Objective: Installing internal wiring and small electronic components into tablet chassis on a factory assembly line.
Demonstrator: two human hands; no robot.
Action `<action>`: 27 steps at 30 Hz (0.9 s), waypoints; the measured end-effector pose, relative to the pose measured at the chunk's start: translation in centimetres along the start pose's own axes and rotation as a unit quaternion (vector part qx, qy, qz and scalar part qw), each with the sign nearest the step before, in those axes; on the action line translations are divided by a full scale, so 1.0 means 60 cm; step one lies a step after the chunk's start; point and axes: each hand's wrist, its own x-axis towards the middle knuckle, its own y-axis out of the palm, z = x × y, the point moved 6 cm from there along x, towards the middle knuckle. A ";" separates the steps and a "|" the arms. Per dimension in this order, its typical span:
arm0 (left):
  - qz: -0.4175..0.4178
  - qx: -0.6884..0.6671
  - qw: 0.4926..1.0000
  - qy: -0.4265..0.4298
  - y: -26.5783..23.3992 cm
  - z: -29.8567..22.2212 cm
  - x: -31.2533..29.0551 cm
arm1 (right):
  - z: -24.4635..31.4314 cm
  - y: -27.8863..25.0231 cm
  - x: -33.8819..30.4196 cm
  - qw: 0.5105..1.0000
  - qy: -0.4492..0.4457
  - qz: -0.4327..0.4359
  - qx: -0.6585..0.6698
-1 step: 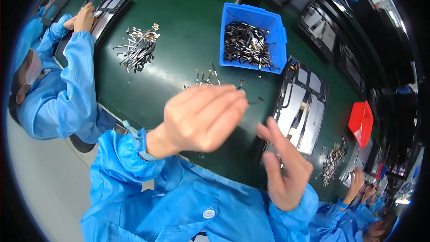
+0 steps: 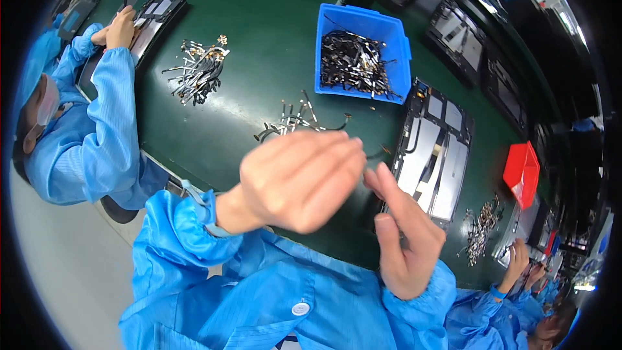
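Observation:
My left hand is raised over the table, back toward me, its fingers pressed together and bent. A thin dark flex cable with a coppery end sticks out past its fingertips; the grip itself is hidden. Just to the right is my right hand, with thumb and fingers apart and nothing visible between them. Its fingertips are close to the left ones. Behind my left hand lies a small loose pile of flex cables, partly covered by it. A black device frame with silver plates lies beyond my right hand.
A blue bin of black cables stands at the back. Another cable heap lies left, and small parts lie right, below a red tray. More device frames line the back right. A co-worker sits at left.
My left hand has shifted slightly right and the cable end has moved with it. My right hand has moved a little left, so the fingertips are closer together.

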 end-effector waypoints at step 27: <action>0.375 -0.573 0.649 -0.333 0.116 -0.198 0.008 | -0.122 -0.166 -0.164 0.976 0.005 -0.201 0.080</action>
